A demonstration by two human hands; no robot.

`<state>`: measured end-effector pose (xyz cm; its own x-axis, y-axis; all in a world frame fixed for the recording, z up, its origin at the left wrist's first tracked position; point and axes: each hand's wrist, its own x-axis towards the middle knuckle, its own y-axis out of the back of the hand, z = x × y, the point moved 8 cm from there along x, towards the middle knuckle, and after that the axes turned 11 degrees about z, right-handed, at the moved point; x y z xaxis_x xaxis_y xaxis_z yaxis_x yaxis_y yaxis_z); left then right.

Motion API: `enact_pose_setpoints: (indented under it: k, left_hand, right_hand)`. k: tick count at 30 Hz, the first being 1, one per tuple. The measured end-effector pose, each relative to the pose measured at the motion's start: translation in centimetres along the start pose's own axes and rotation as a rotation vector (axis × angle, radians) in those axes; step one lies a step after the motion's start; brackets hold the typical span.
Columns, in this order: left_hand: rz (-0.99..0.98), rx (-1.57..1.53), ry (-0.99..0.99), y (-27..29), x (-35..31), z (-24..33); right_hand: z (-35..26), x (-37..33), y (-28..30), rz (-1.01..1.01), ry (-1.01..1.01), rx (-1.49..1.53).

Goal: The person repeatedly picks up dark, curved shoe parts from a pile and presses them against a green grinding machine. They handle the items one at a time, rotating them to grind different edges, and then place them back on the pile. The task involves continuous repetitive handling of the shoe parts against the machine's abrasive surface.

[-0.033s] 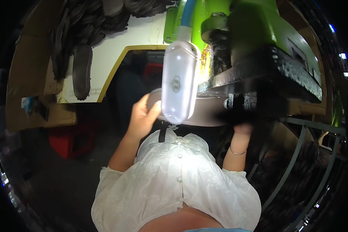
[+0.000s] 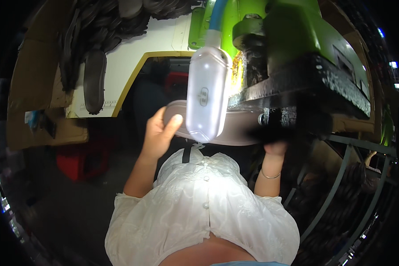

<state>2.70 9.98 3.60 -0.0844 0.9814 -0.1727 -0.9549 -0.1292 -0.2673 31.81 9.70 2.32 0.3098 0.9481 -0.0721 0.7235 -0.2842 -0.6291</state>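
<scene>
A long grey-brown shoe sole (image 2: 240, 127) lies crosswise in front of me, under the green machine (image 2: 292, 33). My left hand (image 2: 161, 131) is closed on its left end, the thumb on top and the fingers beneath. At the right end, my right hand (image 2: 275, 148) is beside the sole near the machine's dark roller part (image 2: 281, 119); a dark blurred shape hides its fingers, so its grip cannot be made out. A lit white lamp (image 2: 207, 95) on a blue flexible neck hangs over the sole and covers its middle.
Many dark soles (image 2: 106, 26) are heaped on the white tabletop (image 2: 124, 60), one single sole (image 2: 94, 82) near its edge. Cardboard (image 2: 35, 62) stands at the left, a red stool (image 2: 82, 162) below. A metal rack (image 2: 328, 195) is at the right.
My left hand and the sole's left end have shifted slightly left, so more of that end shows. My right hand has moved a little left and stays mostly hidden.
</scene>
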Motion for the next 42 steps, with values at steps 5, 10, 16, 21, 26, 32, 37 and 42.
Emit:
enact_pose_setpoints:
  k: [5,10,16,21,26,32,37,42]
  left_hand:
    - [0.101,0.107,0.093,6.2,0.9,-2.2]
    - [-0.103,0.357,0.319,7.4,0.1,-7.3]
    - [-0.547,0.721,-0.117,-2.9,-2.9,-10.5]
    - [-0.196,0.299,-0.161,-9.0,1.0,-2.1]
    - [-0.255,0.285,-0.154,-9.2,0.5,-0.8]
    - [-0.058,0.38,-0.282,-5.3,0.4,-1.2]
    - [-0.104,0.221,-0.167,-1.9,-0.1,-3.2]
    - [0.064,0.126,0.048,3.5,-0.4,-3.1]
  right_hand:
    - [2.4,-2.1,-4.6,-0.182,0.098,-0.257]
    - [4.2,-0.8,-6.7,-0.292,0.034,-0.66]
    - [4.6,0.7,-7.2,-0.424,0.094,-0.833]
    - [3.2,0.3,-7.2,-0.471,0.136,-0.713]
    - [5.2,-4.5,-3.1,-0.639,-0.25,-0.801]
    - [1.9,-2.6,7.8,-0.091,-0.382,-0.289]
    - [-1.4,1.1,3.6,-0.079,-0.069,-0.272]
    - [-0.4,1.2,-5.3,-0.268,0.076,-0.331]
